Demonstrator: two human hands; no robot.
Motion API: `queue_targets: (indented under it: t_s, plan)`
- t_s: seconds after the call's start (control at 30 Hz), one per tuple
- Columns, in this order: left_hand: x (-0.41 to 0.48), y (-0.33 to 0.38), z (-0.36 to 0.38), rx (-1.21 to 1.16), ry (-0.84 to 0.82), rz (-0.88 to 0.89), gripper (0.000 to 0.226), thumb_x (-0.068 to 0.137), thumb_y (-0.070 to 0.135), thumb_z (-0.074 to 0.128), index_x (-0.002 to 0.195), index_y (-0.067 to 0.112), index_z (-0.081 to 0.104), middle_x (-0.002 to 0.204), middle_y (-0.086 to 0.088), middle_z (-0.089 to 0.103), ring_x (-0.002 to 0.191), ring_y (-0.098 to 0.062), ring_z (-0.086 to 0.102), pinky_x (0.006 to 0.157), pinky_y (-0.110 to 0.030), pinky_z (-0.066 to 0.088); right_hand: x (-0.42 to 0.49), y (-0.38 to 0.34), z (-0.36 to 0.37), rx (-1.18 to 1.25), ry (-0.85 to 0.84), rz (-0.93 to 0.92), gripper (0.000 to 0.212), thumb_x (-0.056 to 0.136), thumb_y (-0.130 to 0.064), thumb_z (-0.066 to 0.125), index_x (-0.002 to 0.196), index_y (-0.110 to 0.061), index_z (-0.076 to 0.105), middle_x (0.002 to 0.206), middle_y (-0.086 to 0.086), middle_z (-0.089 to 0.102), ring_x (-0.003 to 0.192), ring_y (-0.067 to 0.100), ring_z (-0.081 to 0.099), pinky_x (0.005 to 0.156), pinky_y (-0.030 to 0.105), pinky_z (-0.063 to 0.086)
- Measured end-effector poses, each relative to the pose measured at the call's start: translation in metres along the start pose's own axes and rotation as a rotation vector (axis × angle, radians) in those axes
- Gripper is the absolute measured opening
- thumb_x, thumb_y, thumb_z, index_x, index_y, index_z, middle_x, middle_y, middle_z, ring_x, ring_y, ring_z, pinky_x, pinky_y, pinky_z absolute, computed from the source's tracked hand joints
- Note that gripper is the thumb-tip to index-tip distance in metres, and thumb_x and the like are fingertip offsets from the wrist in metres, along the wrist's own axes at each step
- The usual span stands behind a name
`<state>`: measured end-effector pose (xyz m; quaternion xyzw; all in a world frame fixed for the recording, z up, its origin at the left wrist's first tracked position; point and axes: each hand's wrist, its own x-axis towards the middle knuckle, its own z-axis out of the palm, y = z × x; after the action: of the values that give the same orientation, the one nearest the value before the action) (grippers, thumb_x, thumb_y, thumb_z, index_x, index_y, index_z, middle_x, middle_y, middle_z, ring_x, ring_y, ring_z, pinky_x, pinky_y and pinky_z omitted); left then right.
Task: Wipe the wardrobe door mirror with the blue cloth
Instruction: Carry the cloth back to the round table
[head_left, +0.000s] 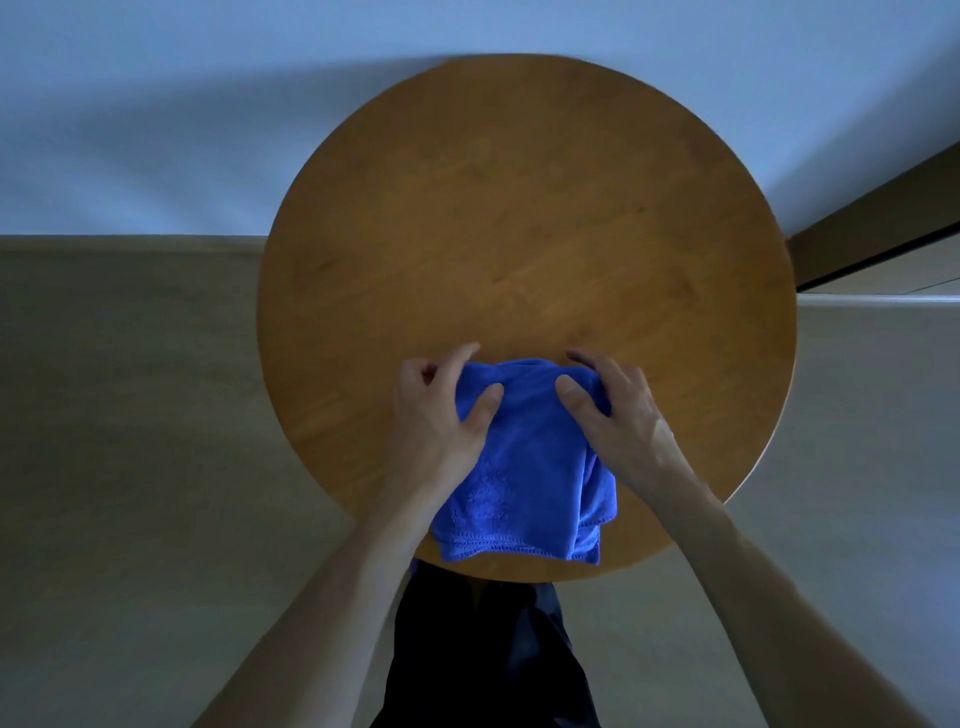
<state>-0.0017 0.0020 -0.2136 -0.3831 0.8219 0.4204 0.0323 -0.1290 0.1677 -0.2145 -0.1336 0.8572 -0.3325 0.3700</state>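
Note:
The blue cloth (524, 467) lies folded on the near part of a round wooden table (519, 234), its stitched hem reaching the table's front edge. My left hand (441, 415) grips the cloth's far left corner, thumb on top and fingers curled behind it. My right hand (613, 410) grips the far right corner the same way. No wardrobe door mirror is in view.
A pale wall rises behind the table, with a baseboard line at the left. A dark wooden frame or door edge (883, 228) runs diagonally at the right. Beige floor surrounds the table. My dark trousers (483, 649) show below the table's front edge.

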Motion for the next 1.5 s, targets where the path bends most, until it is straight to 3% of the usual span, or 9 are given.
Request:
queue_targets:
  t_s: [0.13, 0.27, 0.5, 0.63, 0.77, 0.9, 1.13, 1.33, 1.5]
  plan:
    - [0.020, -0.004, -0.002, -0.116, -0.039, -0.120, 0.015, 0.097, 0.036, 0.066, 0.108, 0.027, 0.062, 0.120, -0.004, 0.056, 0.100, -0.018, 0.063, 0.083, -0.030, 0.055, 0.009, -0.010, -0.002, 0.135, -0.051, 0.114, 0.047, 0.087, -0.057, 0.068, 0.128, -0.036, 0.062, 0.116, -0.017, 0.065, 0.105, 0.007, 0.062, 0.088, 0.032, 0.054]
    - [0.021, -0.012, -0.007, -0.320, -0.007, -0.124, 0.012, 0.094, 0.033, 0.069, 0.094, 0.030, 0.058, 0.088, 0.023, 0.062, 0.081, 0.002, 0.061, 0.067, -0.017, 0.050, 0.013, -0.012, -0.007, 0.225, -0.105, 0.126, 0.029, 0.084, -0.054, 0.074, 0.088, -0.025, 0.072, 0.085, -0.006, 0.075, 0.083, 0.014, 0.073, 0.071, 0.032, 0.060]
    - [0.025, -0.012, -0.006, -0.361, 0.026, -0.132, 0.017, 0.097, 0.029, 0.068, 0.105, 0.027, 0.054, 0.101, 0.017, 0.056, 0.090, 0.006, 0.057, 0.076, -0.017, 0.045, 0.020, -0.002, -0.009, 0.571, 0.038, 0.295, 0.035, 0.084, -0.046, 0.077, 0.109, -0.023, 0.068, 0.111, 0.000, 0.072, 0.097, 0.017, 0.070, 0.076, 0.034, 0.058]
    - [0.016, -0.008, 0.002, -0.167, 0.107, -0.022, 0.036, 0.099, 0.034, 0.064, 0.132, 0.032, 0.049, 0.122, 0.012, 0.049, 0.105, 0.006, 0.047, 0.083, -0.008, 0.037, 0.017, 0.000, 0.001, 0.220, 0.285, 0.204, 0.014, 0.097, -0.048, 0.057, 0.098, -0.035, 0.061, 0.096, -0.015, 0.065, 0.083, 0.001, 0.060, 0.061, 0.021, 0.042]
    - [0.001, -0.004, 0.005, -0.179, 0.164, -0.070, 0.070, 0.095, 0.037, 0.070, 0.154, 0.030, 0.032, 0.133, 0.008, 0.043, 0.117, 0.002, 0.045, 0.097, -0.014, 0.040, 0.005, -0.007, 0.004, 0.204, 0.265, 0.154, 0.043, 0.093, -0.074, 0.031, 0.105, -0.039, 0.053, 0.092, -0.017, 0.059, 0.086, 0.004, 0.057, 0.064, 0.023, 0.036]
    - [-0.020, -0.006, 0.007, -0.213, 0.172, -0.181, 0.084, 0.091, 0.034, 0.075, 0.158, 0.023, 0.026, 0.155, 0.006, 0.043, 0.139, -0.011, 0.044, 0.114, -0.032, 0.042, -0.006, -0.009, 0.004, -0.006, 0.192, 0.063, 0.058, 0.082, -0.075, 0.059, 0.132, -0.056, 0.036, 0.118, -0.012, 0.047, 0.087, 0.003, 0.055, 0.071, 0.034, 0.046]
    - [-0.024, -0.016, 0.009, -0.419, 0.033, -0.437, 0.025, 0.091, 0.036, 0.074, 0.098, 0.017, 0.061, 0.093, 0.003, 0.071, 0.084, -0.017, 0.070, 0.071, -0.033, 0.057, -0.004, 0.000, 0.008, 0.101, 0.247, 0.058, 0.021, 0.096, -0.028, 0.060, 0.113, -0.040, 0.056, 0.092, -0.021, 0.062, 0.088, 0.006, 0.062, 0.062, 0.021, 0.043]
    - [-0.024, -0.011, 0.010, -0.608, 0.015, -0.367, 0.020, 0.094, 0.038, 0.070, 0.103, 0.028, 0.056, 0.089, 0.014, 0.071, 0.077, -0.004, 0.071, 0.067, -0.028, 0.057, -0.010, 0.000, 0.012, 0.084, 0.198, 0.116, 0.076, 0.080, -0.063, 0.071, 0.141, -0.048, 0.029, 0.120, -0.021, 0.050, 0.103, 0.007, 0.052, 0.074, 0.026, 0.043]
    - [-0.016, -0.011, 0.007, -0.678, -0.033, -0.340, 0.034, 0.093, 0.032, 0.075, 0.116, 0.033, 0.049, 0.106, 0.006, 0.072, 0.083, -0.002, 0.073, 0.063, -0.018, 0.057, -0.006, 0.001, 0.009, 0.197, 0.164, 0.097, 0.071, 0.085, -0.027, 0.075, 0.138, -0.052, 0.034, 0.121, -0.018, 0.057, 0.105, 0.012, 0.061, 0.069, 0.021, 0.044]
